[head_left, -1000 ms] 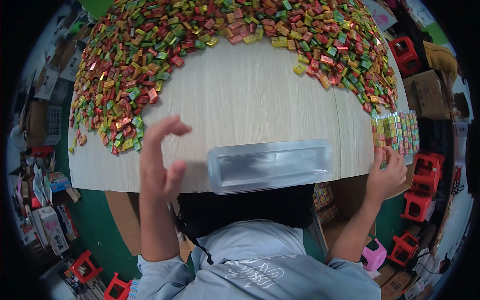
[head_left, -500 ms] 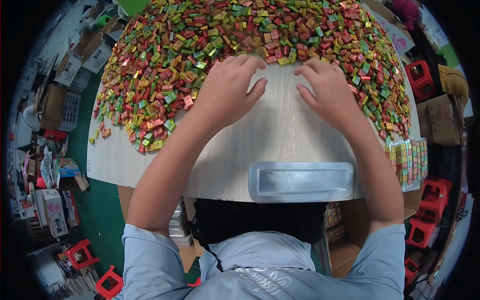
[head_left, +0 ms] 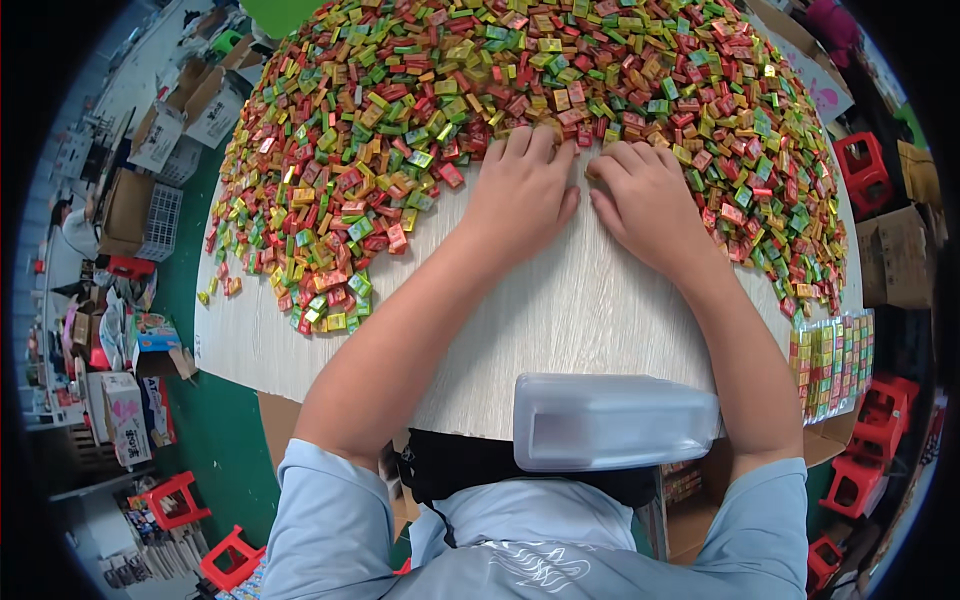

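A large heap of small foil-wrapped blocks [head_left: 350, 150], red, green, yellow and orange, covers the far part of the table. They look like wrapped candies. My left hand [head_left: 523, 190] lies at the heap's near edge, its fingers reaching forward onto several pieces and its thumb apart. Beside it, my right hand [head_left: 645, 205] rests at the same edge, fingers bent and spread from the thumb; its fingertips touch the nearest pieces. What lies under both sets of fingertips is partly hidden. Between my forearms, a translucent plastic box [head_left: 615, 425] sits at the table's front edge.
Clear packs of blocks in rows [head_left: 832, 365] stand at the table's right edge. Red stools [head_left: 865, 170] and a cardboard box [head_left: 897, 257] are beyond it. More cartons [head_left: 125, 215] and stools line the left side, across a green floor [head_left: 225, 450].
My left hand has moved right, toward my right hand, and its fingers now reach onto the pieces. The right fingers have come down to the heap's edge. The whole view has shifted slightly.
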`<state>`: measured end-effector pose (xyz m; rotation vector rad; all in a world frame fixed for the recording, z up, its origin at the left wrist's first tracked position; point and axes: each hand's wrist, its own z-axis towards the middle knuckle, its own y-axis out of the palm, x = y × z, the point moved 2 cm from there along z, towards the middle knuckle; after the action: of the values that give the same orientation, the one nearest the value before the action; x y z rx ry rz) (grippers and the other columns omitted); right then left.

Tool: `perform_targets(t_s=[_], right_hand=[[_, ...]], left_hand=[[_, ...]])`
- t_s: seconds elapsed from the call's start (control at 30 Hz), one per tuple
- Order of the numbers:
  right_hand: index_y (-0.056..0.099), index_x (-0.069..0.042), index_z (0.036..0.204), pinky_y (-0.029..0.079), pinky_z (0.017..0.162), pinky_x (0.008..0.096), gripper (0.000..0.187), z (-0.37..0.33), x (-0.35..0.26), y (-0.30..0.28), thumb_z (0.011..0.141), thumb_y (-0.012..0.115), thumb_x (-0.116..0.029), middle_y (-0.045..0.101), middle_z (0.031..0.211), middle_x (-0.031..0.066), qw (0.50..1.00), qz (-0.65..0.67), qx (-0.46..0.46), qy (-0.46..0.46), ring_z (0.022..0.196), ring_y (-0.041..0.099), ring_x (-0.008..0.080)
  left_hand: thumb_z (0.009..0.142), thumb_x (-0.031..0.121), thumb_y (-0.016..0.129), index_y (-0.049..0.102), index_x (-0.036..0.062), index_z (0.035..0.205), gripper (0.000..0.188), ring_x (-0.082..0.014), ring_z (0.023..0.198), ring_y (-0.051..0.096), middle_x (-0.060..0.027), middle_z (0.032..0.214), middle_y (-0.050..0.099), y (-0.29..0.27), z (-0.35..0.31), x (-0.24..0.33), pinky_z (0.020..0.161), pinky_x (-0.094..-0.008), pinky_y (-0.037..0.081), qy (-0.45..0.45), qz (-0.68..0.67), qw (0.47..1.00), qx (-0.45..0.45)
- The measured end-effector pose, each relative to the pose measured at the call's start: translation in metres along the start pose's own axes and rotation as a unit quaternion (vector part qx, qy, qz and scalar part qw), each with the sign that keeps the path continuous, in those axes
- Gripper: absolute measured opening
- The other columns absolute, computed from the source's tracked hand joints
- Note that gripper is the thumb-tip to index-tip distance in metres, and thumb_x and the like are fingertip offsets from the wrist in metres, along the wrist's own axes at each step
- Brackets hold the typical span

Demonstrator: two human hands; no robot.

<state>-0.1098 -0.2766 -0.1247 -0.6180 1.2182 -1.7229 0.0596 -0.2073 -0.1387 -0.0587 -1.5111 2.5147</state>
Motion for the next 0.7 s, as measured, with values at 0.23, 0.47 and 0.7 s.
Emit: perform_targets(t_s=[0.23,0.47,0.7], right_hand=[[0.067,-0.004,0.108,0.045,0.102,0.0454,0.022,0.003,0.005,-0.003,0.089,0.071,-0.015,0.066,0.113,0.0115,0.996,0.081,-0.023,-0.04,0.111,0.062,0.0325],[0.07,-0.004,0.107,0.049,0.095,0.0438,0.019,0.004,0.003,0.0,0.089,0.07,-0.011,0.066,0.107,0.0119,0.986,0.142,0.016,-0.087,0.104,0.064,0.0322],[0.069,-0.002,0.116,0.05,0.099,0.0447,0.032,0.008,0.003,0.0,0.084,0.072,0.001,0.065,0.121,0.0157,0.975,0.208,-0.064,-0.039,0.114,0.062,0.0365]], left_hand=[[0.09,0.026,0.073,0.065,0.0029,0.129,0.046,-0.036,0.124,0.056,-0.0163,0.128,0.062,-0.008,-0.004,0.0,0.106,-0.0477,0.047,0.014,-0.062,0.997,-0.041],[0.091,0.024,0.072,0.065,0.0008,0.115,0.034,-0.0352,0.114,0.061,-0.0163,0.116,0.065,-0.019,-0.008,0.002,0.098,-0.0468,0.049,-0.01,-0.112,0.99,-0.086],[0.09,0.018,0.072,0.06,0.0013,0.129,0.043,-0.0362,0.11,0.064,-0.0167,0.112,0.067,-0.009,-0.011,-0.003,0.098,-0.0473,0.05,-0.021,-0.158,0.984,-0.08]])
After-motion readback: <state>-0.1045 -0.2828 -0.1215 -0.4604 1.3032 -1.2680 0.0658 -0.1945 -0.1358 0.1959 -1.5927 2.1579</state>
